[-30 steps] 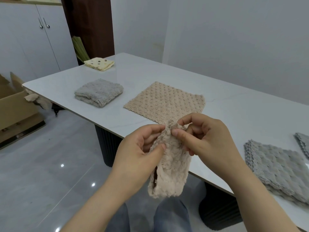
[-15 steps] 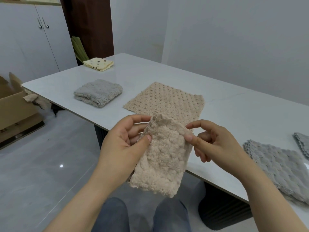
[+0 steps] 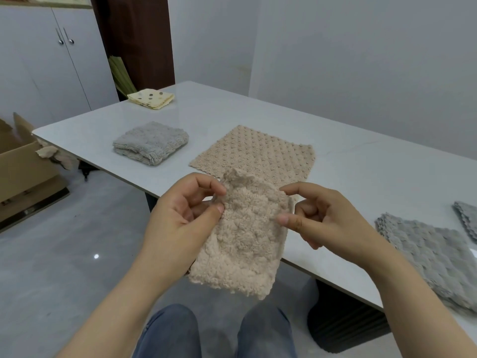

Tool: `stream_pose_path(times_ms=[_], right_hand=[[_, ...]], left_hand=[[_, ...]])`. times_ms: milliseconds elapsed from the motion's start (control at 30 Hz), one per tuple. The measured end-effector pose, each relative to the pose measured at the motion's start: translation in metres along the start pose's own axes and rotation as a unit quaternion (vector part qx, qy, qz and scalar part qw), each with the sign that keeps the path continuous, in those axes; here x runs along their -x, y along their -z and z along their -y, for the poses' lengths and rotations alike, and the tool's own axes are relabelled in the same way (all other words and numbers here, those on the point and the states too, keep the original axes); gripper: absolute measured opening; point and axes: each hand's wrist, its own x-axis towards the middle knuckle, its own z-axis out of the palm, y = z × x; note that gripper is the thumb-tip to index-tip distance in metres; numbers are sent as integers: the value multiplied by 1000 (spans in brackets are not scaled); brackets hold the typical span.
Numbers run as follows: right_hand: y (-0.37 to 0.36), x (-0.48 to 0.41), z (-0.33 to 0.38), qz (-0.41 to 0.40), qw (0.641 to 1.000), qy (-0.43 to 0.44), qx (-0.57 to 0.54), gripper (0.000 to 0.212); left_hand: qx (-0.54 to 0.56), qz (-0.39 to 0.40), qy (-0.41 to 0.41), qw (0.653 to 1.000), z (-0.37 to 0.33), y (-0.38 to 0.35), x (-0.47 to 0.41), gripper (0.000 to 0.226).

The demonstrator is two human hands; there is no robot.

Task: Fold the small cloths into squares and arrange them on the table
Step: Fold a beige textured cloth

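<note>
A fluffy beige cloth (image 3: 245, 236), folded to a narrow rectangle, hangs in the air in front of the table's near edge. My left hand (image 3: 180, 218) pinches its upper left edge between thumb and fingers. My right hand (image 3: 325, 218) pinches its upper right edge with thumb and forefinger. Behind it a second beige cloth (image 3: 258, 153) lies spread flat on the white table (image 3: 361, 171). A folded grey cloth (image 3: 151, 143) sits to the left of the flat one. A folded yellow dotted cloth (image 3: 152, 98) lies at the far left corner.
Grey cloths (image 3: 433, 257) lie in a flat pile at the table's right, with another grey cloth's edge (image 3: 467, 218) beyond. A cardboard box (image 3: 23, 171) stands on the floor at left. White cupboards (image 3: 51, 60) line the back wall. My knees (image 3: 214, 332) show below.
The bunched cloth has been opened out sideways into a wider rectangle. My hands moved apart to its left and right top edges.
</note>
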Motion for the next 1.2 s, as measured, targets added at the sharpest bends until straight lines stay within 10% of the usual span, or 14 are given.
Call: stream_pose_path(times_ms=[600,967,1200], right_hand=[[-3,-7,0,36,997,-65,-2,39],[4,-9,-10,-74,996,-53,20,22],[-28,-5,-23,-51,960,-198,-190,63]], left_hand=[[-46,52,45,997,-7,7,4,41],[-227,119,31,966,-8,18,3,71],[-128,70,7,989,-7,12,2,67]])
